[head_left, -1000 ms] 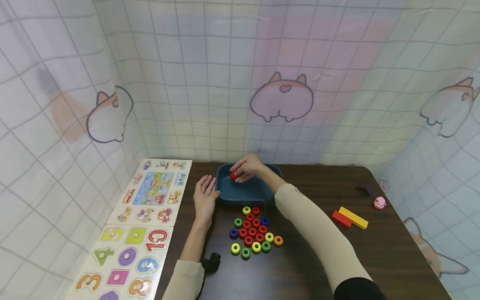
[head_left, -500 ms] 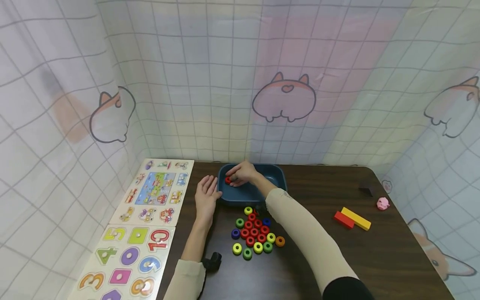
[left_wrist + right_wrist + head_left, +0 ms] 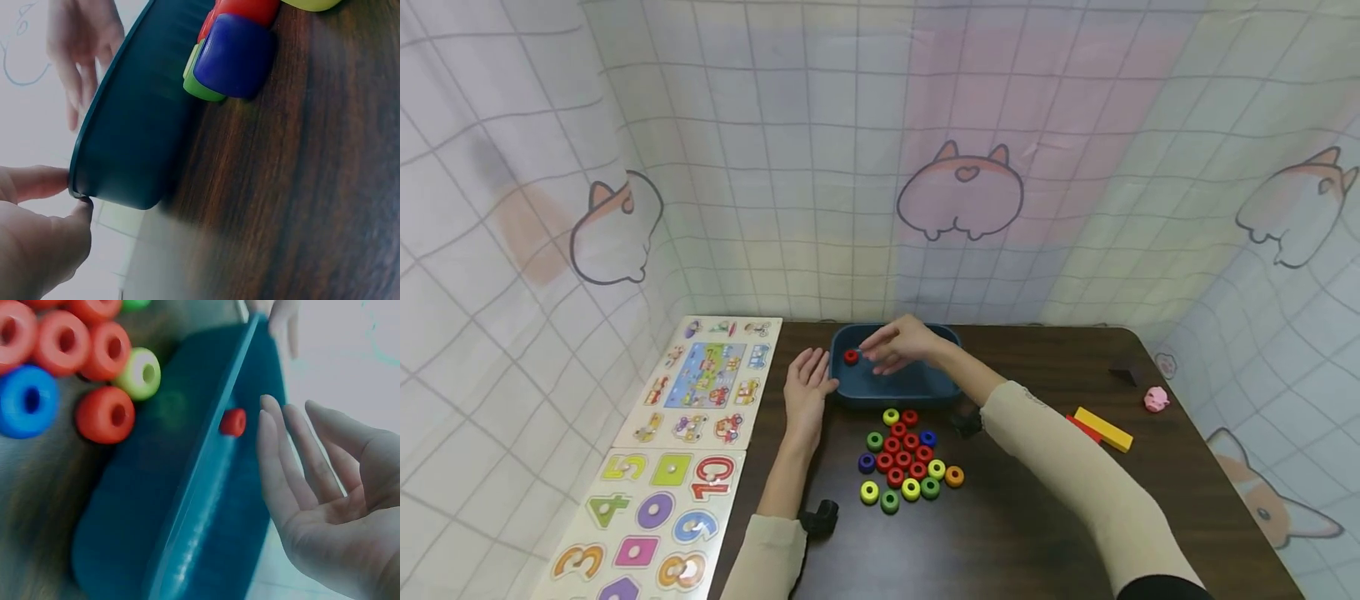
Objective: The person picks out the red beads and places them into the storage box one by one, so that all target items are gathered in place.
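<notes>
A red ring bead lies at the left end inside the dark blue plastic tray. Just to its right, my right hand hovers over the tray with fingers extended and nothing held. The right wrist view shows this hand with a gap between its fingertips and the bead. My left hand is at the tray's left side, fingers fairly straight. In the left wrist view its fingertips touch the rim at the tray's corner. Several ring beads, red, yellow, green, blue and orange, lie in front of the tray.
Two puzzle boards, one with pictures and one with numbers, lie along the left. At right are a yellow block, a red block and a pink pig figure. A patterned curtain stands behind the table.
My right hand lowered the red bead to the tray's left end, let it go, then drew back up and right with fingers spread. My left hand stayed by the tray.
</notes>
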`<act>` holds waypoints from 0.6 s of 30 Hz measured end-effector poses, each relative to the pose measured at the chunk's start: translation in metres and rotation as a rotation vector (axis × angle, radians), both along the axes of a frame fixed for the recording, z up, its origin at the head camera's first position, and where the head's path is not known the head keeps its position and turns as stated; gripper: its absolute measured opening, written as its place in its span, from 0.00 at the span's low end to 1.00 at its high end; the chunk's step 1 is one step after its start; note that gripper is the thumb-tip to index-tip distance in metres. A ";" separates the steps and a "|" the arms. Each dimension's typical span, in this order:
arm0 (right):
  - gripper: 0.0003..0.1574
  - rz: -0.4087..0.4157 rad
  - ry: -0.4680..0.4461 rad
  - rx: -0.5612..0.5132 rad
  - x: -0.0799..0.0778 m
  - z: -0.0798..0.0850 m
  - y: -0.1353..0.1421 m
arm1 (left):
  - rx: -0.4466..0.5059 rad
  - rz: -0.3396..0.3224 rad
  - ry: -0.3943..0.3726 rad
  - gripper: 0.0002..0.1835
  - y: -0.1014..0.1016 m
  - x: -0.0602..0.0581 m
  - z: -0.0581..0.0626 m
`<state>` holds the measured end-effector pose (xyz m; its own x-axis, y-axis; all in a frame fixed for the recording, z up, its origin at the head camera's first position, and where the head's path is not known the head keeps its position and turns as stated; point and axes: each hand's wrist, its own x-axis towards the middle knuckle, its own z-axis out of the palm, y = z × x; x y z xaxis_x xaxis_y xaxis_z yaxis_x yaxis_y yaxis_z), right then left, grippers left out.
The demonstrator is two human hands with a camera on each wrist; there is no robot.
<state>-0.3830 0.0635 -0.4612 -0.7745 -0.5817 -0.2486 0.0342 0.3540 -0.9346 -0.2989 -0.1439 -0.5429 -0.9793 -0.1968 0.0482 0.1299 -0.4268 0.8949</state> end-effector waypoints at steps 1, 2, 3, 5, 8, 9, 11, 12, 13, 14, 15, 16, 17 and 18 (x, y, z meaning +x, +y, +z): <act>0.20 0.024 0.010 0.005 0.007 0.003 0.004 | 0.006 0.002 0.000 0.40 0.000 0.000 0.000; 0.20 0.047 0.025 0.015 0.014 0.006 0.009 | 0.010 0.006 -0.002 0.39 0.001 0.000 0.000; 0.19 0.072 0.041 0.030 0.022 0.009 0.013 | 0.015 0.008 -0.002 0.39 0.002 0.000 -0.001; 0.18 0.114 0.062 0.061 0.037 0.014 0.021 | 0.019 0.016 -0.001 0.39 0.002 0.000 0.000; 0.16 0.160 0.076 0.105 0.059 0.016 0.034 | 0.026 0.019 0.002 0.39 0.001 0.001 0.000; 0.15 0.171 0.077 0.115 0.065 0.016 0.038 | 0.031 0.020 0.004 0.39 0.001 0.001 0.000; 0.14 0.178 0.076 0.130 0.075 0.011 0.045 | 0.035 0.017 0.007 0.40 0.001 0.001 0.000; 0.14 0.179 0.077 0.138 0.080 0.008 0.049 | 0.035 0.016 0.008 0.40 0.001 0.001 0.000; 0.14 0.179 0.076 0.147 0.084 0.005 0.052 | 0.038 0.017 0.009 0.40 0.001 0.000 0.000; 0.14 0.179 0.078 0.155 0.087 0.002 0.054 | 0.036 0.014 0.010 0.40 0.001 0.000 0.000; 0.13 0.177 0.083 0.166 0.091 -0.001 0.056 | 0.034 0.012 0.010 0.40 0.002 0.000 0.000; 0.14 0.174 0.086 0.176 0.094 -0.005 0.058 | 0.031 0.008 0.010 0.40 0.002 0.000 -0.001; 0.14 0.171 0.088 0.190 0.097 -0.009 0.059 | 0.031 0.006 0.009 0.40 0.002 0.000 -0.001; 0.13 0.164 0.089 0.201 0.100 -0.012 0.060 | 0.031 0.003 0.007 0.40 0.003 0.000 -0.001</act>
